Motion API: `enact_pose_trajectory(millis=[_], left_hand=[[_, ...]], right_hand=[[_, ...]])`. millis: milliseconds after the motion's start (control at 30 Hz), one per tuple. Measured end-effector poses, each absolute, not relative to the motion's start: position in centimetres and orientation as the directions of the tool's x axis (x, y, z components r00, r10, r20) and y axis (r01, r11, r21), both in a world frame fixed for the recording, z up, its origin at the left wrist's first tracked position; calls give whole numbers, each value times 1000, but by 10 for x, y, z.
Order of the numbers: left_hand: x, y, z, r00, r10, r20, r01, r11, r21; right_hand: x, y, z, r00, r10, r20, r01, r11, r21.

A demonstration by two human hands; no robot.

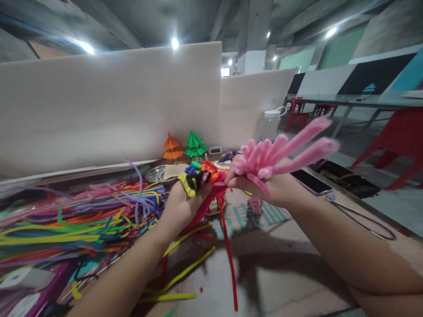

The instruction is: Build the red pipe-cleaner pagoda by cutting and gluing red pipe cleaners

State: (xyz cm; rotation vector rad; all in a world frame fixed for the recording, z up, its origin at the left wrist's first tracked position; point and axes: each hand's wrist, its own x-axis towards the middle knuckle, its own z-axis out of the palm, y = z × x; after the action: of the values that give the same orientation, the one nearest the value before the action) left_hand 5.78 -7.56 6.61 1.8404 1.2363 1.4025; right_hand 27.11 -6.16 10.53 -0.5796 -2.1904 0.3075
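Observation:
My left hand (181,203) is closed around a multicoloured pipe-cleaner piece (201,174) with yellow, black, blue, green and orange loops; a long red pipe cleaner (228,251) hangs down from it toward the table. My right hand (268,187) is closed on a bundle of pink pipe cleaners (280,154) whose looped ends fan out to the right. The two hands meet at the fingertips above the table, the pink bundle touching the coloured piece.
A big heap of loose coloured pipe cleaners (76,220) covers the table's left side. Orange (172,149) and green (194,145) paper trees stand by the white partition (109,110). A phone (312,182), a plastic jar (270,123) and a purple cord (363,220) lie to the right. Red chairs (396,141) stand beyond.

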Motion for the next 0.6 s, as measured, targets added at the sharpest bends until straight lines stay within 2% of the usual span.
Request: enact_pose_trajectory(millis=[133, 367, 500, 600], left_hand=[[53, -70, 61, 135, 848, 512, 300, -528, 795], [58, -68, 61, 131, 867, 480, 245, -498, 832], [61, -65, 58, 116, 893, 435, 215, -451, 867], [65, -62, 56, 86, 905, 416, 208, -425, 881]], right_hand=[[271, -61, 103, -514, 525, 678, 268, 849, -455], [269, -61, 102, -503, 497, 707, 220, 865, -451], [269, -60, 103, -501, 457, 735, 193, 887, -420], [272, -52, 100, -514, 429, 743, 251, 903, -348]])
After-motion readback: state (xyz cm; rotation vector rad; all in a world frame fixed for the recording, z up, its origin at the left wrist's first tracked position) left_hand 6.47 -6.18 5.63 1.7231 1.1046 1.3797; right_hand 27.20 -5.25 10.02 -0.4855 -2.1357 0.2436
